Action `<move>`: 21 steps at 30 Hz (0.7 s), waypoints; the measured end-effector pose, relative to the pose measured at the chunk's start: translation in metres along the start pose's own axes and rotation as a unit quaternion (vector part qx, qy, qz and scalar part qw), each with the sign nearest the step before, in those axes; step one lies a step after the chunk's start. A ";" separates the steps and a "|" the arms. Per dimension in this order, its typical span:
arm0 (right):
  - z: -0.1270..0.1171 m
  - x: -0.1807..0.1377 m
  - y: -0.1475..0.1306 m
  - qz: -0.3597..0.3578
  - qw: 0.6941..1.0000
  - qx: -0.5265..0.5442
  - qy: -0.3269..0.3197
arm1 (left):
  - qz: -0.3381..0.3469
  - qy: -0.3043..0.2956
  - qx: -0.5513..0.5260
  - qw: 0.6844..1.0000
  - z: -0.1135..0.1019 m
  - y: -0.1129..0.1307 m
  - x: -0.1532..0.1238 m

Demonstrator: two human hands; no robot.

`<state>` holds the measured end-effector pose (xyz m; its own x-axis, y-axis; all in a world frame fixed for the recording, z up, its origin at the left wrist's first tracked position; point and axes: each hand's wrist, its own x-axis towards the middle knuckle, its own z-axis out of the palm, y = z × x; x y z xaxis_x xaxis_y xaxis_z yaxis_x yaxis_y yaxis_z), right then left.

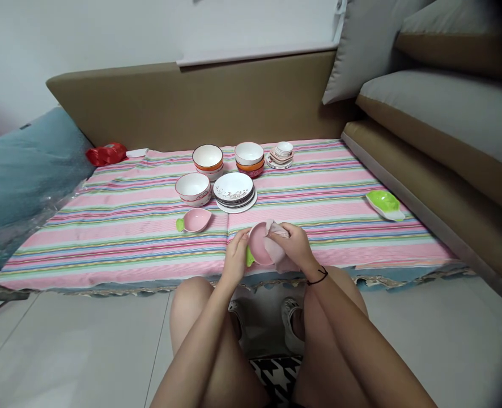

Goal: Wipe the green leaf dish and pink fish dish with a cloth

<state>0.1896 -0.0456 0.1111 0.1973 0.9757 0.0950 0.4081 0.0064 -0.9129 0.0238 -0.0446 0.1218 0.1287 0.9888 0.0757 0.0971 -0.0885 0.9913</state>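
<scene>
My left hand [235, 258] grips the rim of a pink peach-shaped dish with a green leaf tab [257, 245], held tilted over the near edge of the striped cloth [127, 226]. Pressed into the dish's hollow is a pale pink rag [276, 241], with my right hand [296, 245] closed on it. A black band circles my right wrist. A second pink peach-shaped dish [195, 220] lies flat on the cloth to the left of my hands.
Behind my hands stand a stack of plates [234, 190], three bowl stacks [207, 158], [249, 157], [193, 188] and small saucers [280, 154]. A green leaf dish [384, 204] lies at right. Sofa cushions [438, 107] border the right, a teal pillow [25, 164] and red bag [105, 153] the left.
</scene>
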 end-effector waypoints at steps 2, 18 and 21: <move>0.003 0.001 0.001 0.017 1.000 0.012 0.015 | -0.003 0.015 -0.010 1.000 0.002 -0.001 0.000; 0.023 -0.003 0.002 0.003 0.995 -0.003 0.102 | -0.124 -0.005 -0.266 0.956 0.012 -0.011 -0.004; 0.016 0.000 0.002 -0.021 0.994 -0.023 0.107 | -0.127 -0.040 -0.304 0.943 0.012 -0.004 -0.003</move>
<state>0.1765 -0.0422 0.1032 0.3629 0.9054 0.2201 0.4595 0.0316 -0.8876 0.0348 -0.0482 0.1159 0.2544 0.9544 -0.1561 -0.4460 0.2591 0.8567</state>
